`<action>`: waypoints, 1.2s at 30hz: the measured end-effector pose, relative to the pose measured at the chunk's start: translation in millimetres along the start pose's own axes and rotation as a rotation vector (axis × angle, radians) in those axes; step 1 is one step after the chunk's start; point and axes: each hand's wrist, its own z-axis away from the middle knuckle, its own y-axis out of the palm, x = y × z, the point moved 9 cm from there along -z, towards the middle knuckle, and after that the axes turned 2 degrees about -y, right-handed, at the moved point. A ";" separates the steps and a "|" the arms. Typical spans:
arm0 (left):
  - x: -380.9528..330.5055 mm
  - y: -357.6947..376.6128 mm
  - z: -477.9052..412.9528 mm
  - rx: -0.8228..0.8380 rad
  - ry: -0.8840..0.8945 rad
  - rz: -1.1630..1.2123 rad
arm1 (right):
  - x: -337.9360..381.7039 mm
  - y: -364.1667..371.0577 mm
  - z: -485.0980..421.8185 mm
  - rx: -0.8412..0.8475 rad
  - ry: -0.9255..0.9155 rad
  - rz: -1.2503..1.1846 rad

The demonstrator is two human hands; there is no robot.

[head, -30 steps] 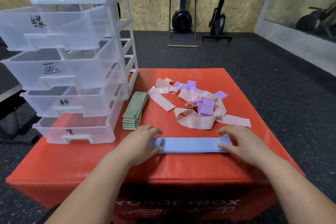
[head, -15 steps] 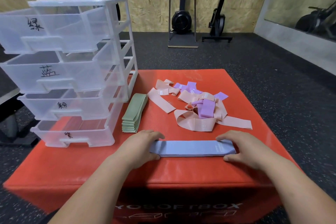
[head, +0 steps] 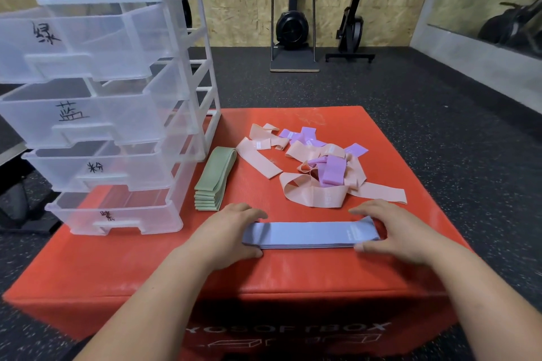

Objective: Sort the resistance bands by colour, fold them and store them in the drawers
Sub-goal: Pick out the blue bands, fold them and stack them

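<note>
Both bare arms are reaching forward, one from each bottom corner. The left hand [head: 228,231] is lying palm down, and its fingers and thumb are curling round the left end of the blue bands [head: 308,234]. The right hand [head: 396,231] is gripping the right end the same way, with its thumb pressing on the near edge.

Even indoor light, soft shadows, wide-angle edge distortion.
</note>
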 end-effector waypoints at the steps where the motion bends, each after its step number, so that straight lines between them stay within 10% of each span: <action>1: -5.3 -0.6 -1.1 -0.015 0.022 0.000 | -3.8 -5.5 0.6 -0.048 0.046 -0.021; 19: -38.6 18.8 -18.9 -0.025 0.076 -0.046 | -35.8 5.6 0.9 -0.085 0.524 -0.115; 36: -41.9 19.4 -18.9 0.015 0.034 -0.065 | -16.6 -2.9 12.1 -0.157 0.557 -0.169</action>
